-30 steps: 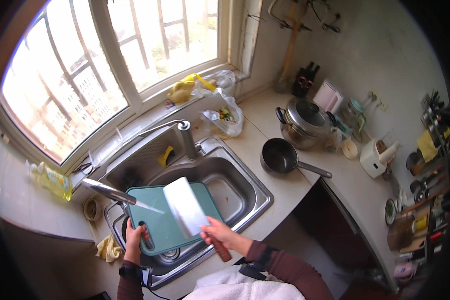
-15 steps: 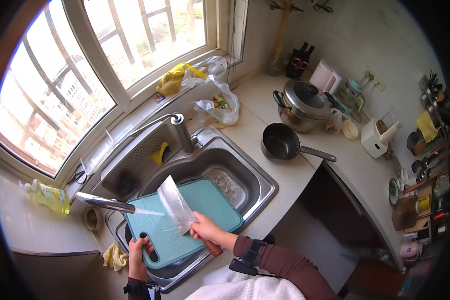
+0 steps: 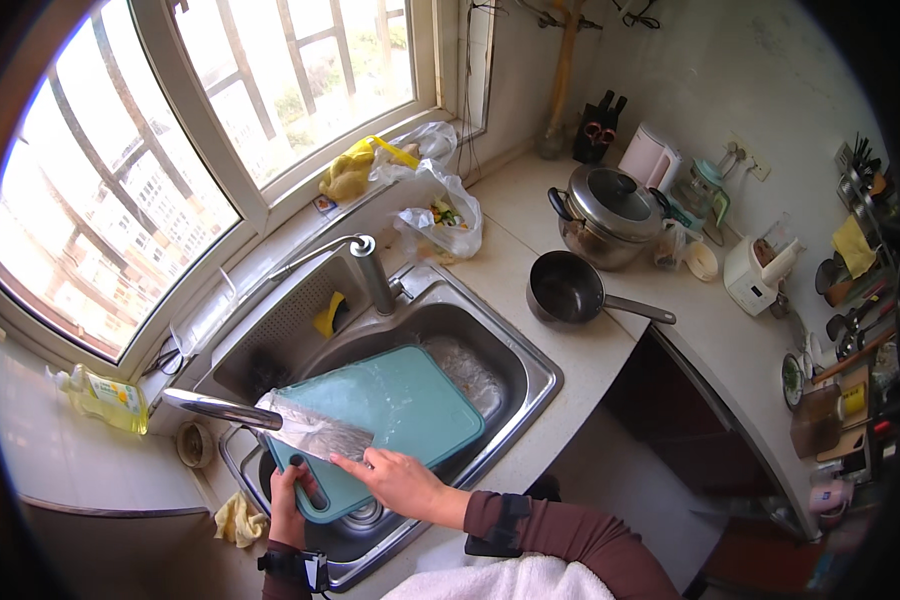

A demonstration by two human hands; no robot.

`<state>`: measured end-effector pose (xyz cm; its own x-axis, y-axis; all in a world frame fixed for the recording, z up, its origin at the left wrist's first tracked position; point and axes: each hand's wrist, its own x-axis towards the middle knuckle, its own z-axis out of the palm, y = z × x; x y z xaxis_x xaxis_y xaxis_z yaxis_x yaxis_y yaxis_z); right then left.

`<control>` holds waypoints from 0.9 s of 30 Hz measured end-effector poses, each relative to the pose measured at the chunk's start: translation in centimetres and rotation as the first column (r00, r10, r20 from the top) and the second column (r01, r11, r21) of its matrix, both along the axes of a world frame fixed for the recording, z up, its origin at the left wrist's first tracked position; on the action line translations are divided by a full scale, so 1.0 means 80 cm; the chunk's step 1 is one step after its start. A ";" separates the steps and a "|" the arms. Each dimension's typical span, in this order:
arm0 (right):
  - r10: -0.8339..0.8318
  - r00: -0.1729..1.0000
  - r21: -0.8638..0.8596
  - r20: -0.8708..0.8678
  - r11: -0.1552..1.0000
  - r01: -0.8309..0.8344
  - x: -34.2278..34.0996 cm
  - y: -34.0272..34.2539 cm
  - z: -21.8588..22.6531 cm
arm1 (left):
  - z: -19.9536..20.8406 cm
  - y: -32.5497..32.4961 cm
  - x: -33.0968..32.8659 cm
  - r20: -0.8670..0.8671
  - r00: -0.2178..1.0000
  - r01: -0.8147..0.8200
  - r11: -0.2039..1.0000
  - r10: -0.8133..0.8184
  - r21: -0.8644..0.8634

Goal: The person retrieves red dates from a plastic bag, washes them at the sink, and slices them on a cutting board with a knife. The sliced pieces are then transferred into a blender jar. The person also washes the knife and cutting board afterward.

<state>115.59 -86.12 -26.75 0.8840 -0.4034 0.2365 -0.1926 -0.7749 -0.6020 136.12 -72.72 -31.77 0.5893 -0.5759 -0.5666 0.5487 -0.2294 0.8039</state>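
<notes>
A teal cutting board (image 3: 410, 395) lies tilted across the sink, its surface wet. My left hand (image 3: 288, 502) is closed round the board's near left corner, with fingers through the handle slot. In my right hand (image 3: 407, 484) is a cleaver, its broad wet blade (image 3: 322, 432) lying low over the board's left part. The blade reaches under the mouth of the chrome faucet (image 3: 220, 408), where water runs over it. My right fingers hide the cleaver's handle, and the index finger stretches along toward the blade.
The steel sink (image 3: 545, 385) surrounds the board. A black saucepan (image 3: 565, 290) and a lidded pot (image 3: 610, 225) stand on the right counter. Plastic bags (image 3: 455, 225) lie behind the sink. At left are a yellow soap bottle (image 3: 110, 402), a small bowl (image 3: 194, 445) and a cloth (image 3: 238, 520).
The cleaver has swung left and down from a raised slant to lie nearly flat under the faucet stream. My right hand has moved slightly down; my left keeps its hold on the board.
</notes>
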 end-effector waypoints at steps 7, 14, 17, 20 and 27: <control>0.017 1.000 0.511 -0.015 0.859 -0.007 -0.011 0.022 0.017 | -0.010 0.004 0.005 -0.024 1.000 -0.016 0.999 0.015 -0.041; -0.041 0.992 -0.274 -0.117 0.962 0.007 -0.018 0.011 0.020 | -0.011 0.003 0.007 -0.025 0.999 -0.033 0.999 0.033 -0.031; -0.047 0.991 -0.301 -0.125 0.954 0.007 -0.023 0.007 0.023 | -0.009 0.001 0.007 -0.021 1.000 -0.010 0.999 0.009 -0.048; -0.037 0.991 -0.325 -0.132 0.946 -0.008 -0.028 0.009 0.023 | -0.007 0.000 0.010 -0.016 1.000 -0.008 0.997 0.006 -0.074; -0.041 0.999 0.825 0.026 0.564 0.002 -0.016 -0.016 -0.005 | -0.017 -0.012 0.033 -0.026 1.000 -0.017 0.998 0.015 -0.059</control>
